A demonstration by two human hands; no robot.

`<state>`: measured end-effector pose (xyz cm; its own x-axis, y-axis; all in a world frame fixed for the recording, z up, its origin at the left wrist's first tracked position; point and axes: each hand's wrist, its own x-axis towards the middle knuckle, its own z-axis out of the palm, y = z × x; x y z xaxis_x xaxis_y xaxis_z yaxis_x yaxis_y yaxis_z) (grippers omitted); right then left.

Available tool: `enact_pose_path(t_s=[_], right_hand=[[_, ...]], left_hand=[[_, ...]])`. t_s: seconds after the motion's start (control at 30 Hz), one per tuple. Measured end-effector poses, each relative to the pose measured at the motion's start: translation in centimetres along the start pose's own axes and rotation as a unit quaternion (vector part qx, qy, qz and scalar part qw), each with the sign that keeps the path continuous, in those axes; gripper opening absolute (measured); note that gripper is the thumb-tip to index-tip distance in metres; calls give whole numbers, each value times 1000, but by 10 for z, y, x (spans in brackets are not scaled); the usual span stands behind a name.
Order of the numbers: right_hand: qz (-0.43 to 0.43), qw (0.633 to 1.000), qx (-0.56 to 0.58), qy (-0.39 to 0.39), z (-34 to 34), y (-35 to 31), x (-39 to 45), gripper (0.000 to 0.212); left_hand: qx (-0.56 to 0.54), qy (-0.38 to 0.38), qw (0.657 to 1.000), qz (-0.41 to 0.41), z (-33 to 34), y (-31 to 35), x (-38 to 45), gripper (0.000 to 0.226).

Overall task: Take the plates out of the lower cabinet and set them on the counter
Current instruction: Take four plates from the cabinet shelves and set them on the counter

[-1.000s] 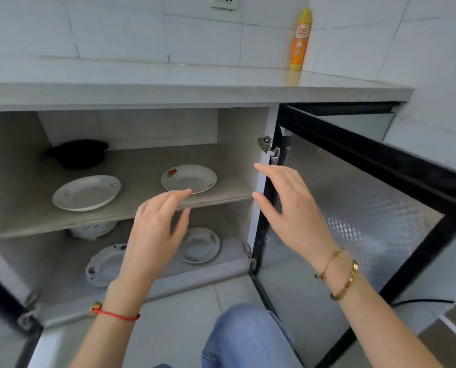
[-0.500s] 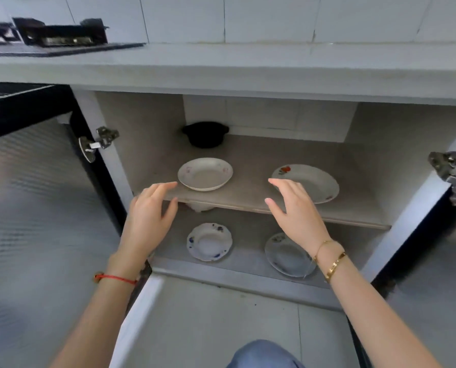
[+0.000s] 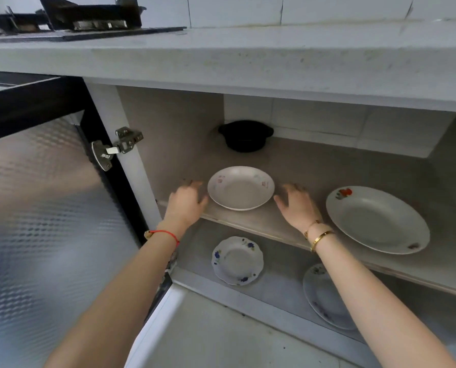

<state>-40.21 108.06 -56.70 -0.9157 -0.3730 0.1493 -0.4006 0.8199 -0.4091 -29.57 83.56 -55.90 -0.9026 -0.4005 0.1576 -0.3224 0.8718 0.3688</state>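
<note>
A white deep plate (image 3: 241, 187) with faint flower prints sits on the cabinet's middle shelf (image 3: 295, 166). My left hand (image 3: 185, 201) is just left of its rim and my right hand (image 3: 297, 205) just right of it, both with relaxed fingers and holding nothing. A larger white plate with a red flower (image 3: 376, 219) lies further right on the same shelf. On the cabinet floor below are a small scalloped plate with blue flowers (image 3: 237, 260) and another plate (image 3: 325, 298), partly hidden by my right forearm.
A black pot (image 3: 245, 135) stands at the back of the shelf. The cabinet door (image 3: 35, 197) with a patterned metal panel hangs open on the left. Above runs the grey counter (image 3: 248, 51), with a black gas stove (image 3: 88, 19) at its left end.
Both hands have reached further into the cabinet and now flank the deep plate on the middle shelf. The view has moved closer to the shelf.
</note>
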Motion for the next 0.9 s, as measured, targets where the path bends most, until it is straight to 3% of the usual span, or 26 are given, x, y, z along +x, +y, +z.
enact_pose_path(t_s=[0.2,0.37,0.63,0.9], right_hand=[[26,998,55,-22,19,5,31,37],[25,990,129,-50,21,3,39,38],[42,983,166,-58,22,-5,33,25],[64,979,193,-15,23,-9,-19,30]], left_hand=[[-26,-55,997,-47,19,-10,32,39],[-146,-13,988,-50,30,-7,38,26],[-163,5,986,-39,29,-1,29,19],[-209,50,976,-35,17,-4,-25,24]])
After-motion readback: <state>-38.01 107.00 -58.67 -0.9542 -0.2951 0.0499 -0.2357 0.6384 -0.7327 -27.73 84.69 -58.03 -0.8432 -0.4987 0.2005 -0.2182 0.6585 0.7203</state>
